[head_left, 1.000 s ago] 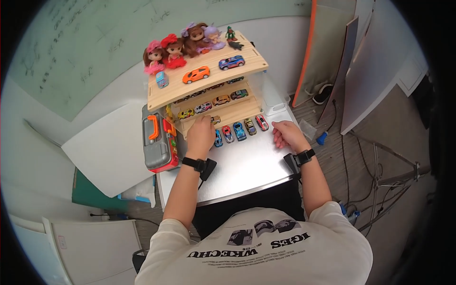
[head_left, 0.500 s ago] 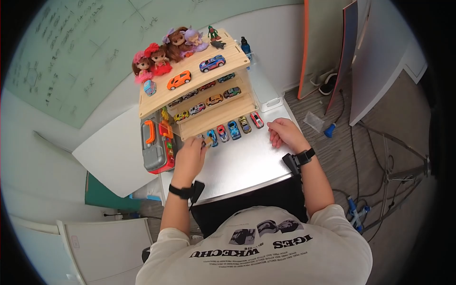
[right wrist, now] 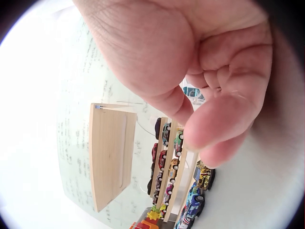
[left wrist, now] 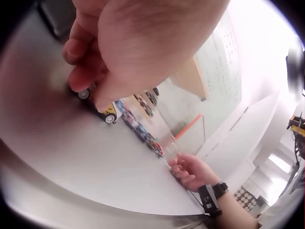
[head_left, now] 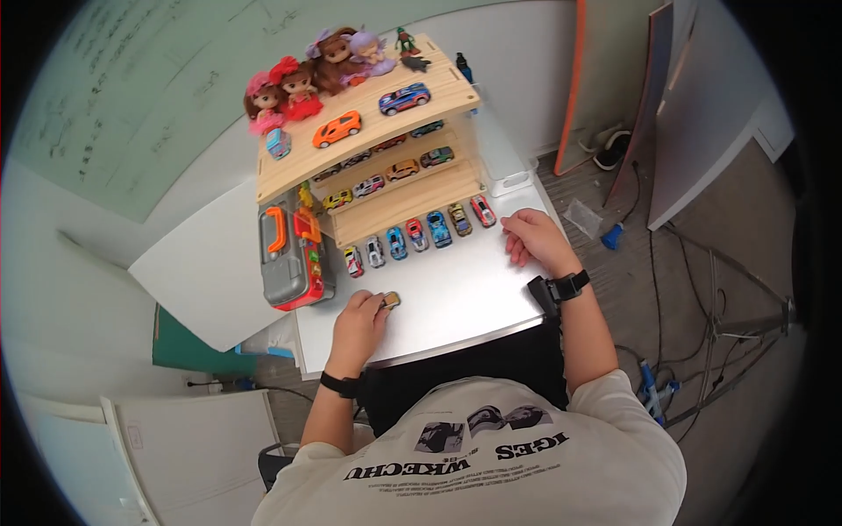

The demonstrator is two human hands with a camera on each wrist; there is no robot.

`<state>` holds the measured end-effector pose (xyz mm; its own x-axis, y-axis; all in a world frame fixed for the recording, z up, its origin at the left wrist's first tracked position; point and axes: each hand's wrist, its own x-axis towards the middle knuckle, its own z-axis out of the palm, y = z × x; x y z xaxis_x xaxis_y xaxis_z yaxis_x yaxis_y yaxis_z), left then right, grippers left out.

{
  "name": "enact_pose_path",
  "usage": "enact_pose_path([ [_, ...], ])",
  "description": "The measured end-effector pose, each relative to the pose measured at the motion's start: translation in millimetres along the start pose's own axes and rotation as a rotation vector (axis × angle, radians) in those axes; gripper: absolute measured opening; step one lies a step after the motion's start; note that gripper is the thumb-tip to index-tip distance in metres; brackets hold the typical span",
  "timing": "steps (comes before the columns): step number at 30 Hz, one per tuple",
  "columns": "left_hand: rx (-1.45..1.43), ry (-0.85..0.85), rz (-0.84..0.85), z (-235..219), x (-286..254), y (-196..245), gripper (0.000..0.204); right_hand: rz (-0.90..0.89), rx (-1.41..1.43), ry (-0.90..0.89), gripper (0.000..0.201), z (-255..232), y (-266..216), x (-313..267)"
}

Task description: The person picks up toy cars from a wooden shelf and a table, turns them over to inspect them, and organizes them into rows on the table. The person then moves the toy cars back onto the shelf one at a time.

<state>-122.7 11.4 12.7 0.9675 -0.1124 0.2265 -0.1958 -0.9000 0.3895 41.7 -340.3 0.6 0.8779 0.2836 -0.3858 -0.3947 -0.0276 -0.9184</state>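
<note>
On the silver table, my left hand pinches a small yellow and dark toy car near the front left. The left wrist view shows that car between thumb and fingers, wheels at the tabletop. Behind it, a row of several toy cars stands before the wooden shelf, from a red and white one to a red one. My right hand rests by the row's right end, fingers loosely curled and holding nothing; in the right wrist view its fingers hang near the cars.
More cars, such as an orange one and a blue one, stand on the shelf with several dolls and a small green figure. A grey and red case is at the left, a clear bin at the right.
My left hand has come from the shelf's lower step toward the table's front left, bringing the small car down with it. The right hand has stayed by the row's right end.
</note>
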Motion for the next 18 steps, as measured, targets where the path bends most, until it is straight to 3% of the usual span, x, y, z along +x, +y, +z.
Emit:
enact_pose_path([
  [9,-0.176,-0.182,0.236,87.1,134.5,115.3,0.022,-0.057,0.095,0.064,0.029,-7.3,6.9,-2.6],
  [12,-0.131,-0.217,0.258,102.8,149.0,128.6,0.022,-0.082,0.326,0.041,0.028,-13.5,8.2,-6.6],
  [18,-0.204,-0.185,0.222,76.3,124.3,112.1,0.022,-0.079,0.4,0.036,0.026,-18.4,5.3,-8.8],
])
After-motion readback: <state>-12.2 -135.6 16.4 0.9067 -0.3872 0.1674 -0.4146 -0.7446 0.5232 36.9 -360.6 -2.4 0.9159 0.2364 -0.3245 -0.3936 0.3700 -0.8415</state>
